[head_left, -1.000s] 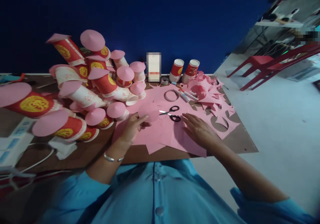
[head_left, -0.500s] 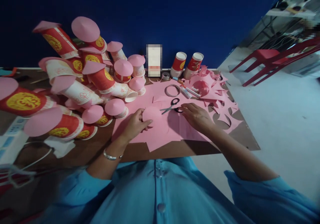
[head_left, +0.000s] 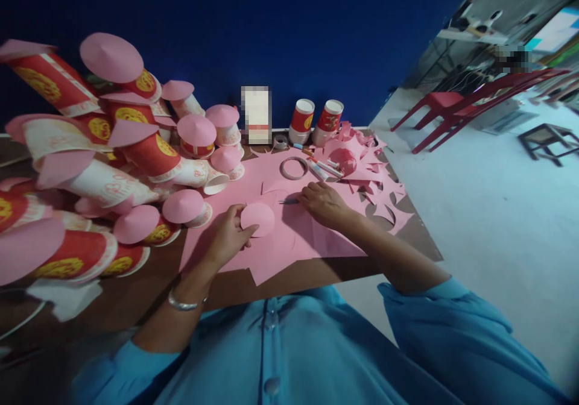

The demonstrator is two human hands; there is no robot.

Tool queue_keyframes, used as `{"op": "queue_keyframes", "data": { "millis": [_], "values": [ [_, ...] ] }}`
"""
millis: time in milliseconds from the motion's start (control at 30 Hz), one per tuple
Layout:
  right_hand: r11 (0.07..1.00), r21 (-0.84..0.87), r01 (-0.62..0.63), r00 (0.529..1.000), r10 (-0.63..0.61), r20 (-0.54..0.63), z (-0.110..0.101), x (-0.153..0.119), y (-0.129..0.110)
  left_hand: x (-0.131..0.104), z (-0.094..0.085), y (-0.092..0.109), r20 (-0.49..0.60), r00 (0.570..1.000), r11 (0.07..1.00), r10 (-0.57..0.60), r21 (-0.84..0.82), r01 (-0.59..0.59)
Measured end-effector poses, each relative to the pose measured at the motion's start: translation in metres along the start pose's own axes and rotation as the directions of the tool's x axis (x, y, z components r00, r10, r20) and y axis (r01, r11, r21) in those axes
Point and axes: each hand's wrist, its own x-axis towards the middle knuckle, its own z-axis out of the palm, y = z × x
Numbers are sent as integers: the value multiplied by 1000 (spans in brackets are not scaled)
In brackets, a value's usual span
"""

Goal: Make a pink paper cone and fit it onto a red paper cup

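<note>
A pink paper circle is pinched at its left and lower edge by my left hand, thumb on top. My right hand is closed over the handles of the scissors, whose blades point left toward the circle and look nearly together. Both hands are above pink paper sheets on the brown table. Scissors and circle are apart.
Many red and white paper cups with pink cone tops crowd the left side. Two cups, a tape roll, markers and pink scraps lie behind and right. A red chair stands beyond.
My right hand has closed over the scissors' handles, and the blades have come together. The view has shifted right, so things appear further left.
</note>
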Motion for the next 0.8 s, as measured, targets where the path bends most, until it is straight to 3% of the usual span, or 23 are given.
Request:
{"op": "queue_keyframes", "data": {
  "millis": [167, 267, 400, 467, 567, 667, 733, 800],
  "values": [
    [976, 15, -216, 976, 216, 18, -4, -26, 13, 0, -1, 2, 30, 999, 1000, 22, 12, -23],
    [928, 15, -373, 928, 373, -11, -6, -26, 26, -1, -1, 4, -1, 999, 975, 42, 218, -40],
    [784, 63, -618, 786, 616, 40, -2, -7, 44, -6, -4, 9, -18, 969, 788, 245, 586, -188],
    [751, 102, -652, 758, 647, 82, 3, 3, 50, -10, -8, 11, -28, 942, 689, 334, 690, -224],
    [728, 173, -664, 746, 660, 86, 8, 13, 56, -12, -15, 16, -62, 911, 665, 409, 704, -250],
    [719, 281, -636, 754, 656, 31, 5, 16, 59, -6, -19, 24, -102, 863, 760, 495, 531, -374],
    [665, 568, -485, 801, 598, -17, 1, 20, 58, 4, -15, 33, -135, 854, 839, 503, 313, -445],
    [428, 881, -200, 854, 516, -57, -2, 27, 50, 16, -6, 42, -137, 889, 899, 436, 27, -437]
  ]
}}
